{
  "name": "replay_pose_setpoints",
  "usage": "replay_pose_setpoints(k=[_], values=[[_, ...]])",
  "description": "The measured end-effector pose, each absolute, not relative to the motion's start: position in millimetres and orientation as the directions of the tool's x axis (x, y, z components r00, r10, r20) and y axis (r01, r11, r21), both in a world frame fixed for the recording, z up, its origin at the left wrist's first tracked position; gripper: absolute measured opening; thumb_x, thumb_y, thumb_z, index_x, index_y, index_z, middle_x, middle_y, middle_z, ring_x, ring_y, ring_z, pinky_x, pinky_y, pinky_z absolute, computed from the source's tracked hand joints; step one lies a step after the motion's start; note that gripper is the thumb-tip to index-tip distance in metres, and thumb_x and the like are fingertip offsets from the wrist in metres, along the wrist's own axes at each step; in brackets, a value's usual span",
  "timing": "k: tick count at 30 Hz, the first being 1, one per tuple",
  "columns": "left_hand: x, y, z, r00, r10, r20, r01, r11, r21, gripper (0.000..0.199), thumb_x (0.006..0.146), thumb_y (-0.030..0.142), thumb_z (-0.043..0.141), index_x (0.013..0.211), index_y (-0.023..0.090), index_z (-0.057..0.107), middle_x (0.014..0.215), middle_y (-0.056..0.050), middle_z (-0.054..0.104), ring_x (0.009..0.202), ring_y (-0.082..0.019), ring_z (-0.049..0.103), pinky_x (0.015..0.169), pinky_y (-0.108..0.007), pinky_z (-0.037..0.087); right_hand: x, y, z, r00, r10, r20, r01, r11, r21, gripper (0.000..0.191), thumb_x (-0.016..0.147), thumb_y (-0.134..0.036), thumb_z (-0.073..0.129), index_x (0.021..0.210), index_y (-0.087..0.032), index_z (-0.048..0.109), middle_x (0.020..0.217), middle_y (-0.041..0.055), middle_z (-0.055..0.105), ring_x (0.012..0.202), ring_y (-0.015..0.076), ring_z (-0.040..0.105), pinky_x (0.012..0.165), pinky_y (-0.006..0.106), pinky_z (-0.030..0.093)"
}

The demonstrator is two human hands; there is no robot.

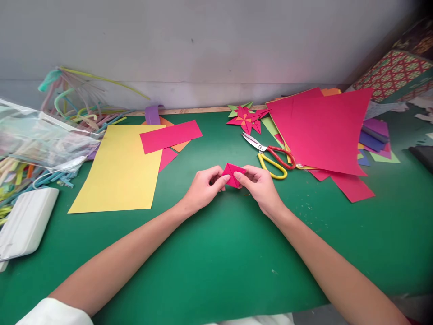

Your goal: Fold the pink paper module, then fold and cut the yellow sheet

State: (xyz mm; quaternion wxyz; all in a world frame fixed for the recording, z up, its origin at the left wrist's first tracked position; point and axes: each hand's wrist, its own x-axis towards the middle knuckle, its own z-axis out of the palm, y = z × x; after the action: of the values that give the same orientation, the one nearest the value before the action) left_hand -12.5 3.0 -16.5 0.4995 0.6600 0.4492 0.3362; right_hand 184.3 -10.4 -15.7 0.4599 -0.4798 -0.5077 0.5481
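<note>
Between my hands, over the middle of the green table, is a small folded piece of red paper (pixel 232 170) with crease lines crossing it. My left hand (pixel 206 186) pinches its left side between thumb and fingers. On the other side, my right hand (pixel 260 186) grips the right edge, its thumb lying on the front face. The fingertips behind the paper are partly hidden. Just beyond my right hand lie scissors (pixel 275 158) with one red and one yellow handle, blades apart. Farther back rest folded paper stars (pixel 246 118) in red, green and orange.
A yellow sheet (pixel 118 171) and a red strip (pixel 172 136) lie left. Large red sheets (pixel 324 131) are piled at right. Colourful pipe cleaners (pixel 20 180), a clear plastic bag (pixel 40 135) and a white device (pixel 29 223) crowd the far left. A wall (pixel 203 45) stands behind.
</note>
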Motion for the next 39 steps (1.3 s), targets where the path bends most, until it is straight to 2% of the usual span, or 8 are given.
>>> replay_pose_setpoints(k=[5, 12, 17, 21, 25, 30, 39], values=[[-12, 2, -17, 0.37, 0.929, 0.003, 0.252, -0.104, 0.962, 0.034, 0.101, 0.046, 0.059, 0.08, 0.02, 0.056, 0.069, 0.002, 0.062, 0.066, -0.014, 0.056, 0.063, -0.027, 0.041, 183, -11, -17, -0.175, 0.977, -0.12, -0.06, -0.132, -0.989, 0.033, 0.082, -0.047, 0.085, 0.098, -0.019, 0.081, 0.09, 0.0049, 0.079, 0.082, 0.0215, 0.068, 0.075, 0.032, 0.051], [-11, 2, -13, 0.339, 0.941, 0.013, 0.25, -0.104, 0.963, 0.037, 0.101, 0.047, 0.059, 0.076, 0.019, 0.053, 0.067, 0.002, 0.059, 0.063, -0.013, 0.049, 0.062, -0.027, 0.037, 181, -14, -12, -0.094, 0.987, -0.13, -0.139, -0.142, -0.98, 0.027, 0.085, -0.047, 0.082, 0.087, -0.02, 0.078, 0.082, 0.0019, 0.072, 0.075, 0.017, 0.06, 0.068, 0.028, 0.048], [-11, 2, -14, 0.354, 0.935, 0.018, 0.232, -0.106, 0.967, 0.036, 0.101, 0.049, 0.059, 0.08, 0.019, 0.057, 0.068, 0.002, 0.06, 0.064, -0.014, 0.051, 0.063, -0.026, 0.039, 181, -17, -6, -0.138, 0.963, -0.232, -0.248, -0.26, -0.933, 0.026, 0.087, -0.046, 0.081, 0.092, -0.02, 0.079, 0.09, 0.0033, 0.072, 0.077, 0.0152, 0.059, 0.068, 0.026, 0.047], [-12, 2, -16, 0.382, 0.924, 0.023, 0.194, -0.104, 0.975, 0.036, 0.1, 0.051, 0.06, 0.083, 0.019, 0.06, 0.07, 0.001, 0.06, 0.066, -0.015, 0.053, 0.064, -0.026, 0.041, 181, -17, -3, -0.153, 0.943, -0.296, -0.276, -0.328, -0.903, 0.031, 0.082, -0.049, 0.083, 0.085, -0.019, 0.077, 0.085, 0.0034, 0.071, 0.075, 0.0155, 0.059, 0.068, 0.027, 0.048], [-12, 2, -15, 0.382, 0.924, 0.025, 0.208, -0.112, 0.972, 0.037, 0.101, 0.05, 0.06, 0.08, 0.019, 0.058, 0.069, 0.001, 0.059, 0.065, -0.014, 0.051, 0.063, -0.026, 0.039, 182, -16, -5, -0.152, 0.957, -0.249, -0.235, -0.28, -0.931, 0.032, 0.083, -0.05, 0.082, 0.084, -0.019, 0.076, 0.082, 0.0027, 0.068, 0.073, 0.0155, 0.058, 0.068, 0.027, 0.048], [-13, 1, -14, 0.359, 0.933, 0.035, 0.255, -0.135, 0.957, 0.041, 0.1, 0.046, 0.06, 0.072, 0.019, 0.049, 0.064, 0.004, 0.051, 0.062, -0.012, 0.043, 0.06, -0.027, 0.032, 181, -16, -6, -0.076, 0.991, -0.109, -0.036, -0.112, -0.993, 0.029, 0.082, -0.048, 0.083, 0.081, -0.02, 0.075, 0.076, 0.0015, 0.067, 0.071, 0.017, 0.057, 0.066, 0.029, 0.046], [-14, 0, -14, 0.381, 0.924, 0.037, 0.271, -0.15, 0.951, 0.043, 0.1, 0.046, 0.06, 0.069, 0.019, 0.046, 0.064, 0.004, 0.043, 0.062, -0.012, 0.039, 0.06, -0.028, 0.028, 181, -16, -9, -0.068, 0.993, -0.101, 0.018, -0.1, -0.995, 0.039, 0.082, -0.053, 0.082, 0.067, -0.02, 0.066, 0.061, -0.0007, 0.059, 0.061, 0.0159, 0.052, 0.06, 0.029, 0.043]])
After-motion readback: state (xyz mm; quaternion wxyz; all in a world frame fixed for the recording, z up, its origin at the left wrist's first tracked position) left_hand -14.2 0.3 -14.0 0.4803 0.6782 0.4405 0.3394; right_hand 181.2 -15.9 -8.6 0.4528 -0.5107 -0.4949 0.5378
